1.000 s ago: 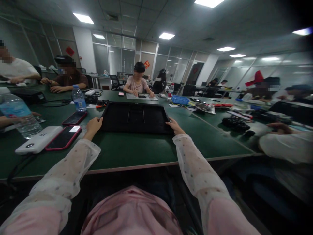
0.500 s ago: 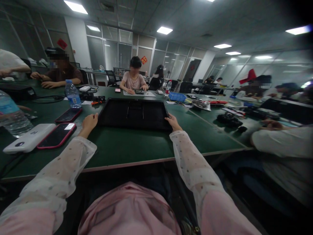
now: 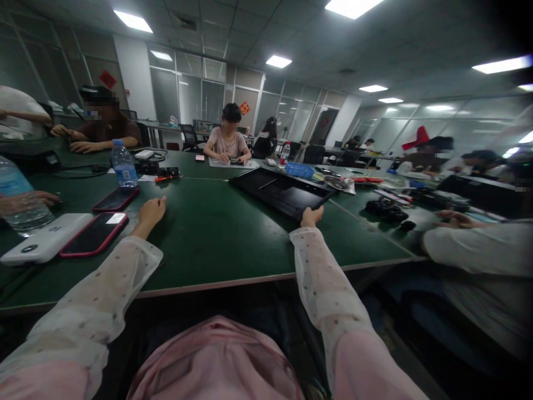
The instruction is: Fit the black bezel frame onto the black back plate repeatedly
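My right hand (image 3: 312,216) grips the near right corner of a black rectangular tray-like panel (image 3: 280,191) with a raised rim. The panel sits turned at an angle on the green table, its near corner pulled toward me, and I cannot tell whether that edge is lifted. Glossy dark areas and a thin bar show inside it. On the left, apart from the panel, my left hand (image 3: 150,215) rests by the table surface, fingers loosely curled with nothing visible in them. Nearest to it is a phone in a red case (image 3: 95,234).
Left of me stand a white power bank (image 3: 45,240), a second phone (image 3: 115,199), a large water bottle (image 3: 20,200) and a smaller bottle (image 3: 124,166). Behind the panel is a blue basket (image 3: 300,169). Black cables (image 3: 387,210) lie to the right. Co-workers sit around the table.
The panel has swung and slid to the right, drawn by my right hand. My left hand has let go of its left edge and stays about where it was.
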Available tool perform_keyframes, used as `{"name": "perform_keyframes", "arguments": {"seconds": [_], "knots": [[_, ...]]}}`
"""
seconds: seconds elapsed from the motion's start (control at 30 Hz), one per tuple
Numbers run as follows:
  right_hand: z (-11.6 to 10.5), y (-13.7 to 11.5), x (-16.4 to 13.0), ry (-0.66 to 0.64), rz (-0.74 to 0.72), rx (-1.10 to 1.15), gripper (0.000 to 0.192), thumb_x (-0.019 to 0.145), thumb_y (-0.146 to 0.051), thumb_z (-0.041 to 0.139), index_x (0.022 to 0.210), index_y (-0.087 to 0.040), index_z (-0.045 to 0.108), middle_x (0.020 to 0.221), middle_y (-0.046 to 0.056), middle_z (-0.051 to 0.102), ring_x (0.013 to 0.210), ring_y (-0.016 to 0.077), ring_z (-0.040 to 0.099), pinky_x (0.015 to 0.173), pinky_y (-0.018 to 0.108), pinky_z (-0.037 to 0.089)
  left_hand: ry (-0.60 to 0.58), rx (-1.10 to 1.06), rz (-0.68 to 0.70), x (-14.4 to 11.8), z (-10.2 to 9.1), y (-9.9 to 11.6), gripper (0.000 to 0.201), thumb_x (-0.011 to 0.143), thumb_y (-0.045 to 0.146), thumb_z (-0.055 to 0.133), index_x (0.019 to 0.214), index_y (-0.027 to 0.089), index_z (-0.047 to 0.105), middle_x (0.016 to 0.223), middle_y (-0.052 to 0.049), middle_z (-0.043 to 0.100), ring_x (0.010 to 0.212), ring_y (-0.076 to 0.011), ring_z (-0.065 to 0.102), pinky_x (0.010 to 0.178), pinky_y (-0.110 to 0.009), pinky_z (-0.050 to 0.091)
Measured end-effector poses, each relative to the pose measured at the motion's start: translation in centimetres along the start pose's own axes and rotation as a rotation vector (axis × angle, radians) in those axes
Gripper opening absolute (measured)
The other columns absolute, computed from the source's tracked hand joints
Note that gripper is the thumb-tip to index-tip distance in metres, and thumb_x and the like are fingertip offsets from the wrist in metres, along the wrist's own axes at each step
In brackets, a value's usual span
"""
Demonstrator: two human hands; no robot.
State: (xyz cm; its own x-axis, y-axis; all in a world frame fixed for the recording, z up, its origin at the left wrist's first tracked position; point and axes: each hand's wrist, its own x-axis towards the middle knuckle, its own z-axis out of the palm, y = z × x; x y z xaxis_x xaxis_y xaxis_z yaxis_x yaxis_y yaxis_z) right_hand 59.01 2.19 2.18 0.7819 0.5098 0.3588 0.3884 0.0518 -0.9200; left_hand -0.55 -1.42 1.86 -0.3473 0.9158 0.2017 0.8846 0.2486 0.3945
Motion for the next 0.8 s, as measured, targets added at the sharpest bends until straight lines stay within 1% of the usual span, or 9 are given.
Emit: {"name": "perform_keyframes", "arguments": {"seconds": [0.07,0.13,0.23,0.37,0.43,0.5,0.53,0.7,0.8], "knots": [[-0.5,0.1,0.3,0.117,0.18,-0.001,0.08,0.083,-0.013,0.051,0.162,-0.009,0.038,0.153,0.025,0.059,0.148,0.0313,0.056,0.129,0.049,0.038,-0.006,-0.005,0.001,0.0,0.0,0.0,0.066,0.109,0.051,0.026,0.126,0.01,0.075,0.132,-0.027,0.072,0.123,-0.0429,0.068,0.096,-0.048,0.054],[-1.0,0.3,0.6,0.197,0.26,-0.005,0.08,0.088,-0.015,0.05,0.166,-0.01,0.031,0.157,0.027,0.054,0.15,0.0325,0.054,0.129,0.049,0.037,-0.007,-0.014,0.007,0.1,0.1,0.0,0.067,0.108,0.051,0.026,0.127,0.01,0.075,0.13,-0.027,0.073,0.122,-0.044,0.068,0.096,-0.05,0.054],[-1.8,0.7,1.1,0.235,0.22,-0.088,0.079,0.094,-0.026,0.051,0.169,-0.016,0.028,0.155,0.028,0.055,0.15,0.039,0.054,0.128,0.058,0.037,-0.004,-0.015,0.014,0.3,0.4,-0.2,0.067,0.108,0.052,0.027,0.126,0.01,0.076,0.13,-0.027,0.073,0.122,-0.0447,0.068,0.096,-0.051,0.054],[-2.8,1.4,1.8,0.083,0.189,-0.399,0.084,0.095,-0.035,0.051,0.172,-0.017,0.025,0.157,0.033,0.048,0.148,0.0487,0.052,0.123,0.069,0.039,0.009,0.003,0.028,0.3,0.5,-0.2,0.067,0.108,0.052,0.027,0.123,0.011,0.077,0.13,-0.027,0.073,0.122,-0.043,0.068,0.098,-0.05,0.054],[-3.1,1.7,2.2,0.201,0.195,-0.458,0.087,0.093,-0.032,0.049,0.174,-0.014,0.022,0.156,0.036,0.046,0.147,0.051,0.052,0.121,0.072,0.039,0.008,0.007,0.035,0.1,0.3,-0.1,0.066,0.109,0.051,0.027,0.123,0.011,0.077,0.129,-0.027,0.073,0.122,-0.0425,0.069,0.098,-0.049,0.054],[-3.4,1.9,2.3,0.401,0.146,-0.402,0.088,0.092,-0.026,0.046,0.175,-0.014,0.019,0.152,0.036,0.046,0.146,0.051,0.052,0.117,0.074,0.04,0.008,0.015,0.041,-0.2,0.1,0.1,0.066,0.109,0.05,0.026,0.123,0.01,0.077,0.129,-0.027,0.073,0.122,-0.0423,0.069,0.097,-0.049,0.054],[-3.4,1.9,2.3,0.454,0.102,-0.372,0.088,0.091,-0.024,0.044,0.175,-0.016,0.017,0.152,0.035,0.046,0.147,0.0504,0.05,0.116,0.075,0.041,0.008,0.022,0.043,-0.3,0.0,0.2,0.066,0.109,0.049,0.026,0.123,0.01,0.077,0.128,-0.027,0.073,0.121,-0.042,0.069,0.097,-0.048,0.054],[-3.8,-0.2,1.2,0.313,-0.075,-0.377,0.09,0.091,-0.019,0.038,0.176,-0.02,0.011,0.167,0.03,0.032,0.158,0.0471,0.034,0.121,0.075,0.035,0.018,0.045,0.066,-0.6,-0.1,0.4,0.065,0.109,0.046,0.026,0.123,0.009,0.077,0.127,-0.027,0.074,0.121,-0.0399,0.069,0.098,-0.046,0.054],[-3.8,-2.5,-0.3,0.304,-0.203,-0.361,0.09,0.089,-0.017,0.038,0.176,-0.021,0.013,0.171,0.027,0.028,0.161,0.0444,0.028,0.123,0.075,0.031,0.019,0.043,0.07,-0.4,0.2,0.2,0.065,0.11,0.048,0.026,0.121,0.01,0.078,0.128,-0.026,0.074,0.121,-0.0399,0.069,0.099,-0.046,0.054]]}}
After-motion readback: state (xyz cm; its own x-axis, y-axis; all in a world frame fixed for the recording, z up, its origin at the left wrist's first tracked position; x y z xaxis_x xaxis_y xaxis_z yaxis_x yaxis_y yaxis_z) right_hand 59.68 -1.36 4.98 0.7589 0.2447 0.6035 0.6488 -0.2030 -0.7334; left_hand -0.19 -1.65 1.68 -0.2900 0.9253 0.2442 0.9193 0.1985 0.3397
